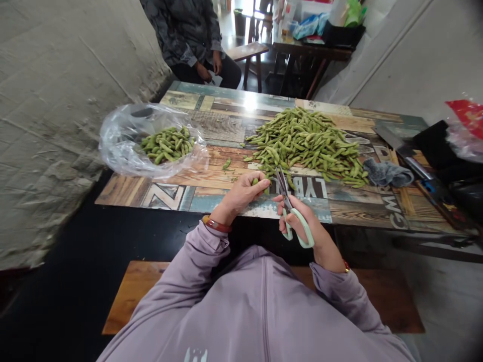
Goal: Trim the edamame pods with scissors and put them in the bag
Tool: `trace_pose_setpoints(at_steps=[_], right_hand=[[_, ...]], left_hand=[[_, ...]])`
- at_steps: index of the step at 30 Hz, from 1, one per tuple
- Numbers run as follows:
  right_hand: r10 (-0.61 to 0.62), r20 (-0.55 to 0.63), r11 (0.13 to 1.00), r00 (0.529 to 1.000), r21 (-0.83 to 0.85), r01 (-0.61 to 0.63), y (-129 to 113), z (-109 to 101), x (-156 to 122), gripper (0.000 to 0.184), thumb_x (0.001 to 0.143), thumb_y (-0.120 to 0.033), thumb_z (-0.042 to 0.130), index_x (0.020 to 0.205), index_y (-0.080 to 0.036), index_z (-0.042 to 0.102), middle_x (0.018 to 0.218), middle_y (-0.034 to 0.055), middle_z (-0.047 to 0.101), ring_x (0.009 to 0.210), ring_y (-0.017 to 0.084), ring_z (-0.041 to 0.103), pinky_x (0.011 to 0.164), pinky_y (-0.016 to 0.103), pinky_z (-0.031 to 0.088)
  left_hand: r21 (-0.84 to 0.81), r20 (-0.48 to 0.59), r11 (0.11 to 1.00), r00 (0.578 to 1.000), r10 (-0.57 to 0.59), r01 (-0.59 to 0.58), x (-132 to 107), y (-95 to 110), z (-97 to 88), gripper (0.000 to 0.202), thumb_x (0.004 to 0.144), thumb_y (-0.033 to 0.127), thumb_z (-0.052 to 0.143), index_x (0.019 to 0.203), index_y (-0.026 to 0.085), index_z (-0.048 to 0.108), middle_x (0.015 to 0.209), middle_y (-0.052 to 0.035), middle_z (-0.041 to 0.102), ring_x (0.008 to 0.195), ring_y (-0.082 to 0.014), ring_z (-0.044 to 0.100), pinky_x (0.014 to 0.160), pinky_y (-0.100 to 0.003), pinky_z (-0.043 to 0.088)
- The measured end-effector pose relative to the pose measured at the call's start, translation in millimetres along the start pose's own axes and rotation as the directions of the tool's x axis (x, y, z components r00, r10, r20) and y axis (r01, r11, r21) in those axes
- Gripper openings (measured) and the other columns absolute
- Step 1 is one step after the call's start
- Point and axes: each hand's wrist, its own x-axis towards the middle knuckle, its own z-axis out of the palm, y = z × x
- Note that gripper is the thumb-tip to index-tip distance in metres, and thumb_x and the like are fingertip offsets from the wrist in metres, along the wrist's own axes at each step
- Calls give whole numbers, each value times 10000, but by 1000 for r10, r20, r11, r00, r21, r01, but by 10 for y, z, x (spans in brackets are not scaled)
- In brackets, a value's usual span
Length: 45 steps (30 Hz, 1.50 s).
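Observation:
My left hand (245,192) is closed, with a green soybean pod (255,181) pinched between thumb and fingers over the table's near edge. In my right hand (304,221) is a pair of scissors (307,232) with pale green handles. Its blades point up and away, slightly apart, close to the left hand. Just beyond the blades a large heap of soybean pods (309,141) is spread on the table. To the left, a clear plastic bag (124,146) lies with its mouth open around a smaller pile of pods (169,144).
A grey cloth (388,173) lies right of the heap, near a cleaver (394,141). One loose pod (227,163) rests on the patterned table (211,196). Across the table sits a person (188,35). A rough wall (56,100) stands at the left.

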Motion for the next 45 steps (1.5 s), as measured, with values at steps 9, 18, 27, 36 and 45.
trace_pose_setpoints(at_steps=[9,18,27,36,45], right_hand=[[-14,13,962,1000,-273,17,-82,12,16,453,853,-479,689,1229,-237,612,964,35,564,633,107,548,505,218,517],[-25,-11,948,1000,-317,20,-94,50,43,449,887,-520,638,1222,-222,608,931,33,580,613,109,538,500,224,491],[67,-26,972,997,-224,-71,-161,123,51,461,902,-553,593,1181,-186,584,830,-17,528,512,80,508,437,216,464],[61,-47,970,997,-233,-70,-137,154,44,462,920,-539,565,1179,-158,598,648,-52,516,437,90,490,404,212,437],[7,-56,934,998,-355,-27,-100,131,6,417,948,-504,531,1187,-169,596,819,11,589,501,89,523,468,234,471]], left_hand=[[87,50,996,998,27,-31,-30,39,-15,429,811,519,680,649,168,494,525,65,349,470,-56,265,474,-230,160],[74,78,997,997,16,-22,-25,44,-24,432,802,503,689,625,166,485,520,60,358,472,-55,269,477,-228,165],[33,85,999,996,-8,5,-19,-4,-37,447,795,521,696,645,166,472,503,75,341,449,-41,242,463,-218,139],[74,82,997,997,-1,-5,-15,7,-35,433,801,506,682,632,171,466,510,71,335,448,-45,252,461,-221,150],[151,67,988,998,9,-19,-28,59,-8,399,803,452,672,608,164,478,515,65,357,459,-46,261,469,-225,167]])
